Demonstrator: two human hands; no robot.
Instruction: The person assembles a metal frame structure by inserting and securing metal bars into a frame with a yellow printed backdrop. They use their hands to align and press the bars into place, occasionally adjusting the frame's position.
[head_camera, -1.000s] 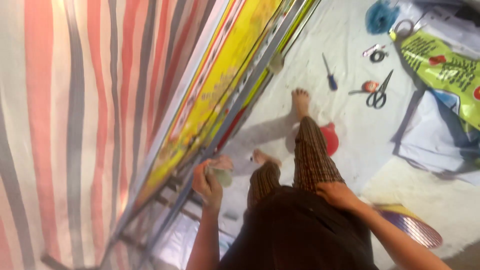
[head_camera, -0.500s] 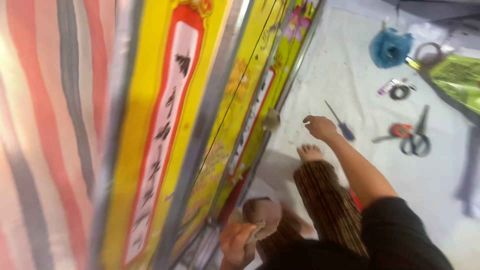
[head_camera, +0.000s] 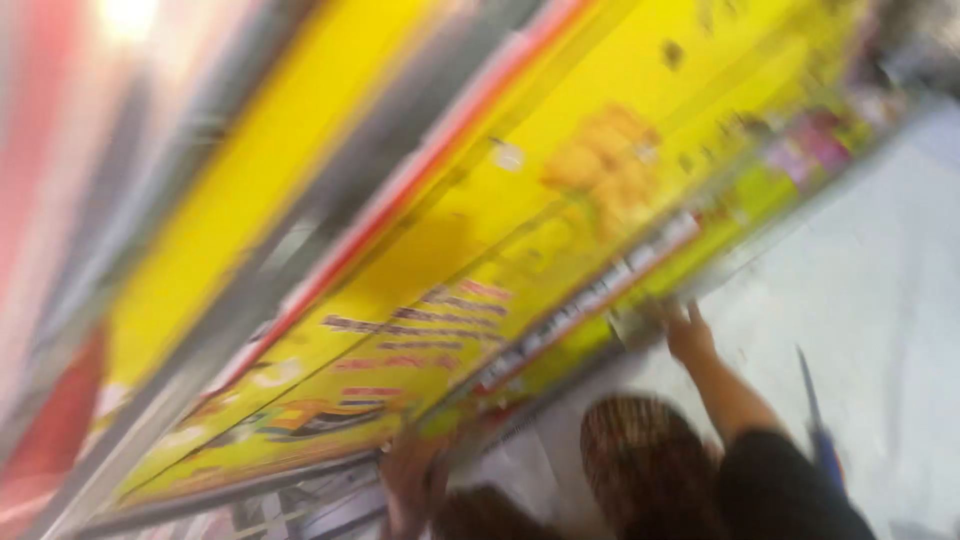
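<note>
Head view: one heavily blurred picture, looking down along a tilted banner toward the floor.
Right grip: right hand (head_camera: 690, 335) at the lower edge of the yellow banner (head_camera: 560, 230), fingers reaching up against the grey frame rail (head_camera: 640, 320); blur hides whether the fingers close around the rail or only press on it, so the hold cannot be told.
Left grip: left hand (head_camera: 408, 480) low in the picture at the bottom corner of the banner, touching or just beside its edge; clenched or loose cannot be told.
Right arm: bare forearm running down from the hand to a black sleeve (head_camera: 780, 490).
Banner: large, bright yellow, with a red and white stripe, dark lettering bands and a green strip along its lower edge; it leans slantwise across most of the picture, its lower edge near the person's knees.
Frame: grey metal bars (head_camera: 300, 270) crossing the banner lengthwise.
Legs: brown patterned trousers (head_camera: 640, 460) between the two hands, below the banner edge.
Screwdriver: blue-handled screwdriver (head_camera: 815, 420) lying on the floor just right of the right arm.
Floor: pale sheet (head_camera: 880, 270) covering the right side.
Backdrop: red-striped cloth (head_camera: 50, 420) at far left, behind the banner.
</note>
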